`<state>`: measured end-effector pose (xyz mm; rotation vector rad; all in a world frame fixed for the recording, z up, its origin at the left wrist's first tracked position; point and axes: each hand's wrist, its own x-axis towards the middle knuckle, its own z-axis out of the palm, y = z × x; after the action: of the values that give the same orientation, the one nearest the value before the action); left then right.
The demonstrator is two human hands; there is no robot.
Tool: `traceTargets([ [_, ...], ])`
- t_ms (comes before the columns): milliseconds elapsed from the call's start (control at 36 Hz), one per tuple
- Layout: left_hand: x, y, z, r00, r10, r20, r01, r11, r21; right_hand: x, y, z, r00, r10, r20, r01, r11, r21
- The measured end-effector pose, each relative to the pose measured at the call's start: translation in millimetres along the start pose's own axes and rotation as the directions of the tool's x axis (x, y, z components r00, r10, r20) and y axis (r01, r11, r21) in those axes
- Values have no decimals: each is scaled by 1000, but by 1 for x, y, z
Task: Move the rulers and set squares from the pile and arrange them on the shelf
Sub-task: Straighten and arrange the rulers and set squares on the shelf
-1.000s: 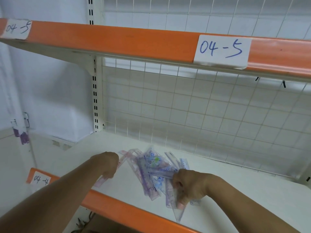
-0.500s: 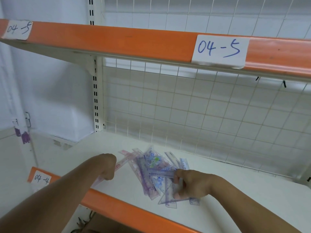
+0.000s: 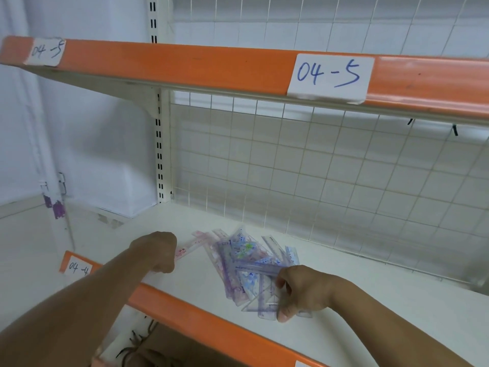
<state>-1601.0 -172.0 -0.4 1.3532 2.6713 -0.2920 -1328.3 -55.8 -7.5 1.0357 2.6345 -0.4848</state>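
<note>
Rulers and set squares (image 3: 246, 263) are left heaped in a loose pile on the white shelf (image 3: 370, 300), none judged arranged yet, while a pink ruler (image 3: 188, 249) is gripped in the left hand (image 3: 156, 251)'s curled fingers and a clear set square (image 3: 264, 300) is pinched by the right hand (image 3: 304, 290).

My left hand (image 3: 156, 251) curls over the near end of a pink ruler (image 3: 189, 247), hiding my fingers and that end. My right hand (image 3: 299, 292) grips a clear set square (image 3: 262, 298) and covers one corner. In the pile (image 3: 243, 258), overlapping pieces blur together; I cannot count them or read their markings. Both forearms run off the bottom edge.
</note>
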Motion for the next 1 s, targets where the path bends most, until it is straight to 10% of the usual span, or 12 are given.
traceTargets([
  [1000, -130, 81, 5, 921, 370, -118, -380, 922, -76, -144, 42, 50, 916, 265, -301, -209, 956, 206],
])
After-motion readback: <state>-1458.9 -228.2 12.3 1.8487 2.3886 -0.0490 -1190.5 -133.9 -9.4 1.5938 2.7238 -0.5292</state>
